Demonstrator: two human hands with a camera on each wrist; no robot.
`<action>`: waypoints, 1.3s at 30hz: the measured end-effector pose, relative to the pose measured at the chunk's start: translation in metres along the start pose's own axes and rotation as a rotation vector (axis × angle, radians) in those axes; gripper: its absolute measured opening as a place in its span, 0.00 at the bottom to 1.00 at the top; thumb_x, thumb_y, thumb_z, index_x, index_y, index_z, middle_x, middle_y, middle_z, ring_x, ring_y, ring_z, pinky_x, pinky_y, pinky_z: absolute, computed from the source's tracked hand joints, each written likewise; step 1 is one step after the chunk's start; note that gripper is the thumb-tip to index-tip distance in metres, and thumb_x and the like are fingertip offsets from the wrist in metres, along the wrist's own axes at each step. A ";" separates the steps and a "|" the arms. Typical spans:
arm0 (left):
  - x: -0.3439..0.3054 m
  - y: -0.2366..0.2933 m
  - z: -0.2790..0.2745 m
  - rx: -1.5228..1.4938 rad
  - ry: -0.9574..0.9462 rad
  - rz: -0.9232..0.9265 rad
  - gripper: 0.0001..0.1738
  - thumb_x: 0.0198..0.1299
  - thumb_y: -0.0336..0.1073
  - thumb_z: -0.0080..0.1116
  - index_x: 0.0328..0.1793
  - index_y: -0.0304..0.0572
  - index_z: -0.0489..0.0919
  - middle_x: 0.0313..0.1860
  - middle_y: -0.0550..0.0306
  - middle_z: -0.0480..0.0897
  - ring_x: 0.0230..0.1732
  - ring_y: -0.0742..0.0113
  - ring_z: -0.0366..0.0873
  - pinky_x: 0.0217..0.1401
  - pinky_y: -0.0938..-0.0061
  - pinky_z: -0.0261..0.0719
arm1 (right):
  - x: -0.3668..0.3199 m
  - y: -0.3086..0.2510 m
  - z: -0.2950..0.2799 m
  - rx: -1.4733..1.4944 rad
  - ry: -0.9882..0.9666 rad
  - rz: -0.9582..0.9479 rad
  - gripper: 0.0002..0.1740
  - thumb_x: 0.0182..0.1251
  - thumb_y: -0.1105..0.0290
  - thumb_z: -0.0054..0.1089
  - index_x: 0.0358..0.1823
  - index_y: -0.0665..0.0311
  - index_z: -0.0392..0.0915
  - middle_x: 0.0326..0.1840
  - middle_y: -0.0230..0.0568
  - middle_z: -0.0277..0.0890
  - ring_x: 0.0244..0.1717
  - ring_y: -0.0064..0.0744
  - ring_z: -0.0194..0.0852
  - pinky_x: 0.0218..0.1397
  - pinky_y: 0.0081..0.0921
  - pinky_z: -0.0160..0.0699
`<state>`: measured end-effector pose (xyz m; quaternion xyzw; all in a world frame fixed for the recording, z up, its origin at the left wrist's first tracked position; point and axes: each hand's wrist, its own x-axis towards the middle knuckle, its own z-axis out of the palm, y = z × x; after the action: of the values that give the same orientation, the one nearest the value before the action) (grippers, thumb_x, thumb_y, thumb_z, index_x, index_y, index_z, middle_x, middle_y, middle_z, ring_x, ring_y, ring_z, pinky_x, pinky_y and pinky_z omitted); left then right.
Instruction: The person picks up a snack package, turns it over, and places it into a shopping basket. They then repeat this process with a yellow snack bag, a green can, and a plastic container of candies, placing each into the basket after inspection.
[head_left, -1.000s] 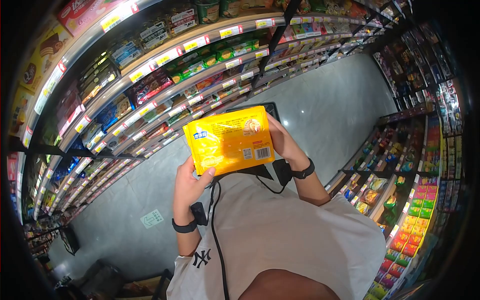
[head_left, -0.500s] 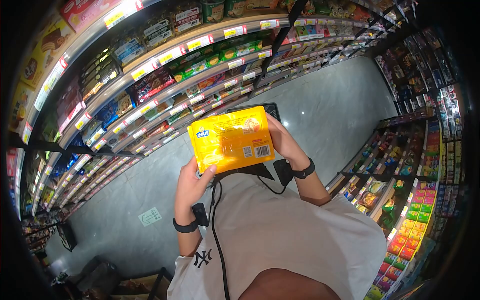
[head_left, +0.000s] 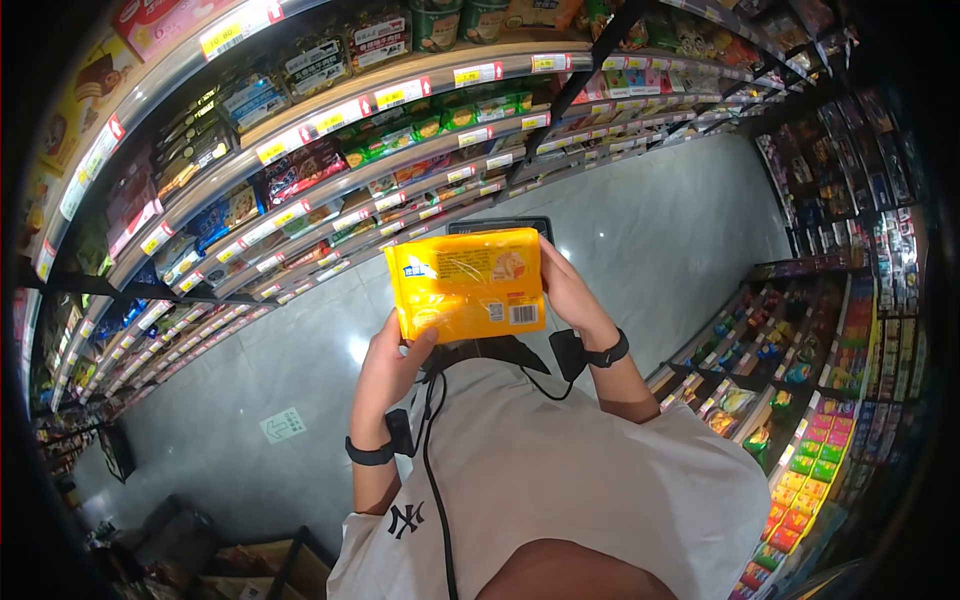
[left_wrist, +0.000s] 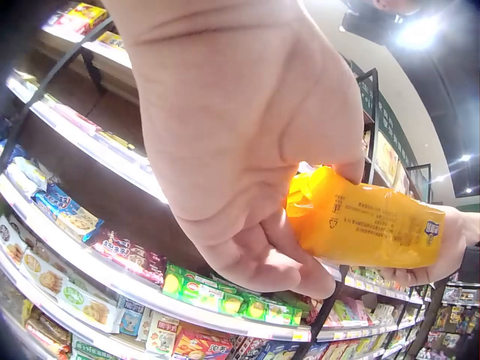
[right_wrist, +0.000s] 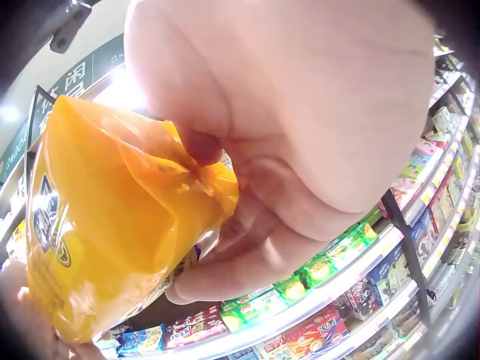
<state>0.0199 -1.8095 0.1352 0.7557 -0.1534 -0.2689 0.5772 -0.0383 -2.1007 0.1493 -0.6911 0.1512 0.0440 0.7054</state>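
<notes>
On my screen I see a yellow pack point(head_left: 468, 283) held up in the air in front of the person's chest, between both hands. It touches no shelf.

The long axis of the pack runs from left to right in the head view, almost level, and the left end is a little lower. The flat side with the barcode point(head_left: 523, 313) is turned toward the person.

The left hand point(head_left: 385, 375) is at the lower left corner. It grips the pack there: the thumb lies on the printed side and the fingers are curled behind it, which the left wrist view shows more clearly. So the pack lies up and to the right of this hand.

The right hand point(head_left: 568, 290) is at the opposite short end. It also grips the pack. In the right wrist view the thumb presses into the crimped end and the fingers are curled under the pack. From this hand the pack extends to the left.

I judge that both hands are equally near, since each one holds one short end and the whole length of the pack is between them. Neither hand is free.

Beyond the pack are the shelves point(head_left: 330, 170), full of snack packets, well apart from it. Below it is the grey floor point(head_left: 650, 230) of the aisle.
</notes>
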 end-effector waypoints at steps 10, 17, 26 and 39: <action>0.063 0.026 0.054 -0.007 -0.006 0.086 0.26 0.73 0.36 0.66 0.72 0.35 0.74 0.52 0.53 0.90 0.46 0.67 0.86 0.50 0.72 0.82 | 0.028 -0.022 -0.079 0.051 -0.159 -0.165 0.32 0.84 0.57 0.59 0.79 0.64 0.61 0.64 0.38 0.75 0.63 0.26 0.73 0.71 0.27 0.74; 0.139 0.030 0.105 -0.130 -0.119 -0.053 0.28 0.74 0.32 0.67 0.76 0.38 0.71 0.64 0.56 0.84 0.60 0.71 0.82 0.61 0.73 0.81 | 0.052 -0.002 -0.156 0.069 -0.103 -0.083 0.36 0.75 0.64 0.72 0.76 0.67 0.62 0.66 0.40 0.75 0.67 0.26 0.73 0.72 0.27 0.75; 0.305 -0.159 0.171 -0.152 -0.371 -0.505 0.32 0.74 0.44 0.69 0.76 0.40 0.70 0.64 0.54 0.82 0.62 0.68 0.82 0.57 0.72 0.83 | 0.156 0.192 -0.215 0.146 0.061 0.116 0.36 0.71 0.62 0.77 0.71 0.67 0.66 0.63 0.41 0.76 0.64 0.27 0.76 0.69 0.28 0.78; 0.373 -0.522 0.292 -0.082 -0.251 -1.005 0.34 0.76 0.54 0.50 0.82 0.49 0.62 0.71 0.52 0.77 0.68 0.57 0.79 0.62 0.59 0.84 | 0.230 0.533 -0.161 -0.135 0.395 0.571 0.37 0.67 0.48 0.75 0.63 0.67 0.69 0.54 0.56 0.86 0.57 0.54 0.88 0.58 0.42 0.86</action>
<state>0.1098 -2.0931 -0.5038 0.6749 0.1712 -0.6070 0.3830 0.0115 -2.2715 -0.4259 -0.6613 0.4686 0.1150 0.5743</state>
